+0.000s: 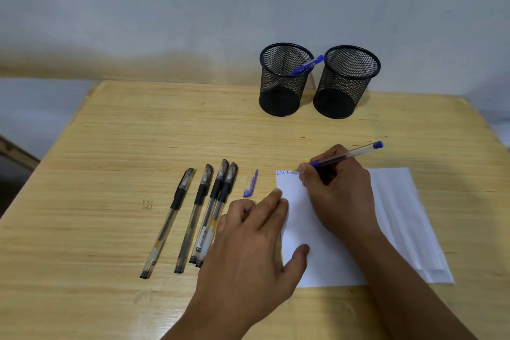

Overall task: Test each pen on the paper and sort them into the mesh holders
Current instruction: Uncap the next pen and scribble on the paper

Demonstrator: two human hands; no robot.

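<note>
My right hand (339, 188) grips a blue pen (350, 156) with its tip on the top left corner of the white paper (400, 218), beside some blue writing. My left hand (256, 237) lies flat with fingers on the paper's left edge. The pen's blue cap (250, 183) lies on the table left of the paper. Several black capped pens (193, 215) lie in a row further left. Two black mesh holders stand at the back: the left holder (284, 78) has a blue pen (306, 65) in it, the right holder (346, 81) looks empty.
The wooden table (124, 132) stands against a pale wall. Its left edge drops off near the floor at the left. A small pencil mark (147, 204) sits on the tabletop left of the pens.
</note>
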